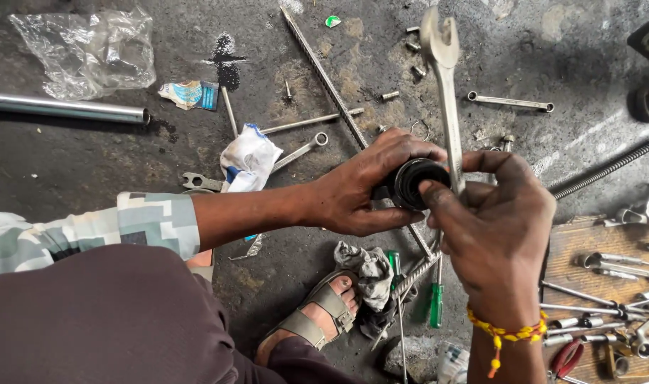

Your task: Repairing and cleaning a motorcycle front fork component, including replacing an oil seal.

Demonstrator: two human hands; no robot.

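Both your hands meet at the black round part [415, 182]. Your left hand [360, 190] cups it sideways; your right hand [496, 227] pinches the long spanner [449, 99], which stands upright against its open face.

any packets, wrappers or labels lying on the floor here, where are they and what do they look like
Clear plastic bag: top left, crumpled, see-through.
Small sachet: right of the bag, flat, white and blue.
White wrapper: above the left forearm, crumpled, white with blue.
Green scrap: top centre, tiny, green and white.
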